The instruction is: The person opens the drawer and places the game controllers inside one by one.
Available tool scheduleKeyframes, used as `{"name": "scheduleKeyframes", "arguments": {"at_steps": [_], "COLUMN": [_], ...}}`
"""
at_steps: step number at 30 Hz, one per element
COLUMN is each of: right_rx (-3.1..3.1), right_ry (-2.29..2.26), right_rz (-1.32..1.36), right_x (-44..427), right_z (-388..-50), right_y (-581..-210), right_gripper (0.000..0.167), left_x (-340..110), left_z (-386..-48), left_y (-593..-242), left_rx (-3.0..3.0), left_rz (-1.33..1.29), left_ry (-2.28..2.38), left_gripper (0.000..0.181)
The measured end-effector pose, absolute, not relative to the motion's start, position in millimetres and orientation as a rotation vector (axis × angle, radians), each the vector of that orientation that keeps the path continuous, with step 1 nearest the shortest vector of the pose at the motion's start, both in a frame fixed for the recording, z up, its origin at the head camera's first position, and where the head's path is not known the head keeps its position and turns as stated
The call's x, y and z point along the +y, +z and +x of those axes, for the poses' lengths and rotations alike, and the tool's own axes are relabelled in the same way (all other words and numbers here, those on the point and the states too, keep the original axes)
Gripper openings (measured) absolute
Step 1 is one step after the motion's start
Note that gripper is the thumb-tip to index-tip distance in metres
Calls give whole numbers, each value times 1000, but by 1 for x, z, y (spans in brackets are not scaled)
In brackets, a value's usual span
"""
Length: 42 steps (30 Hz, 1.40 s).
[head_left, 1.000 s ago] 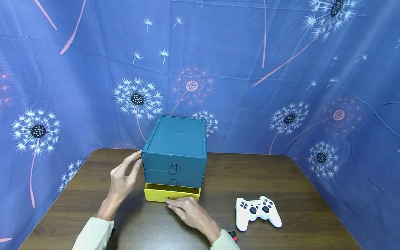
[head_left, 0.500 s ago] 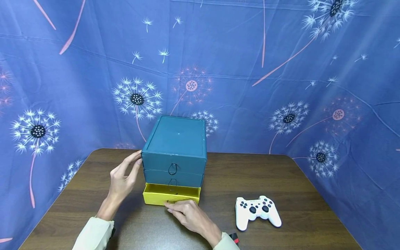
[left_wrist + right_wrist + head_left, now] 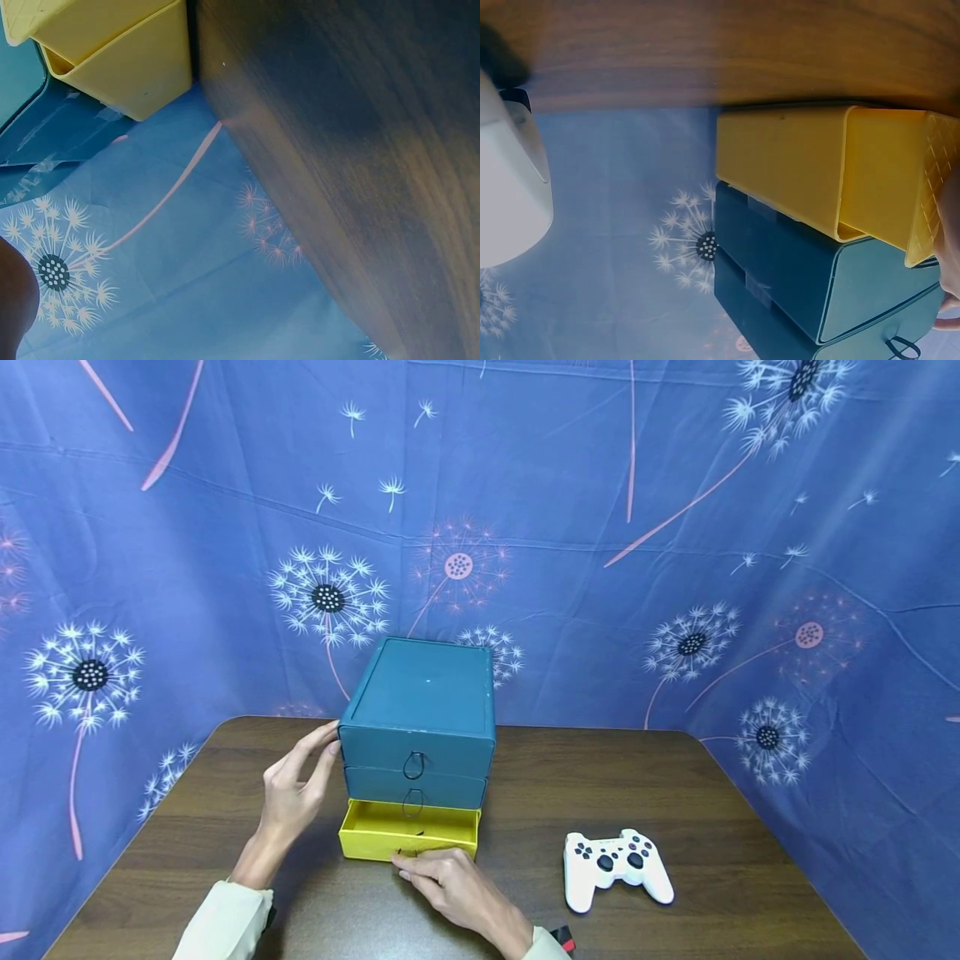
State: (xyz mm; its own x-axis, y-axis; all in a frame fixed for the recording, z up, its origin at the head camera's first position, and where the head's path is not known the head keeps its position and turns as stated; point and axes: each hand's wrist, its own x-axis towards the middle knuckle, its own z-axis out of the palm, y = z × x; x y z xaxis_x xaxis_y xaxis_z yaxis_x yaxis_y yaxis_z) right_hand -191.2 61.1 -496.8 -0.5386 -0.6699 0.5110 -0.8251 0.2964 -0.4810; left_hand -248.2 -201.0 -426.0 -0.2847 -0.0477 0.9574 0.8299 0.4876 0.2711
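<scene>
A stack of small drawers stands on the table in the head view: two teal drawer boxes (image 3: 431,685) above a yellow one. The yellow bottom drawer (image 3: 367,845) is pulled partway out, showing its inside. At its front, my right hand (image 3: 461,887) pinches the dark pull, mostly hidden by the fingers. My left hand (image 3: 291,797) touches the left side of the top teal box with extended fingers, thumb near the front corner. Dark ring pulls hang on both teal fronts. In the right wrist view the yellow drawer (image 3: 885,176) projects from its case, with fingers (image 3: 950,232) at its front.
A white game controller (image 3: 618,857) lies on the brown wooden table (image 3: 600,777), right of my right hand. Behind the table hangs a blue cloth (image 3: 562,610) with dandelion prints.
My right hand has drawn the yellow drawer further out toward me, and more of its inside shows. My left hand has stayed against the teal box. The controller has not moved.
</scene>
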Motion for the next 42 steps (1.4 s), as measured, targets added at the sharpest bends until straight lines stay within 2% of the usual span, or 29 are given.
{"name": "scheduleKeyframes", "arguments": {"at_steps": [8, 15, 32, 37, 42], "right_rx": [-2355, -2341, -2406, -2456, -2482], "right_ry": [1078, 1066, 1120, 1114, 1104], "right_rz": [1380, 1423, 1472, 1474, 1473], "right_x": [62, 63, 68, 69, 70], "right_z": [-186, -183, -173, -168, -164], "right_y": [-498, -497, -494, -493, -492], "right_gripper": [27, 27, 30, 31, 31], "left_x": [-200, -199, -200, -199, -198], "left_z": [-245, -244, -245, -245, -244], "left_y": [-424, -424, -424, -423, -421], "left_rx": [-1656, -1659, -1658, -1650, -1645], "left_rz": [-669, -665, -666, -671, -672], "left_ry": [-1000, -1000, -992, -995, -992], "left_gripper": [39, 31, 34, 26, 32]}}
